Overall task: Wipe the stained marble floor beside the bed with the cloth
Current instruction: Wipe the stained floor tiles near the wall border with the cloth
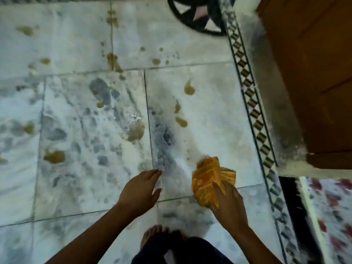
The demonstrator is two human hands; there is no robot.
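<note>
over a bare foot (152, 235), right hand (229, 203) grips cloth (207, 180), left hand (140, 189) open.

No text, label, brand, number or sign can be read anywhere here; the picture is blurred throughout.

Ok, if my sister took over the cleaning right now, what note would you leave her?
Left hand: open, fingers straight, holding nothing, low by the marble floor.
Right hand: grips the bunched orange cloth, near the patterned border.
Done: little that shows; the tile by the cloth looks smeared.
Left to wipe: brown stains just ahead of the cloth, a big stain on the next tile, and many more to the left and further ahead.
</note>
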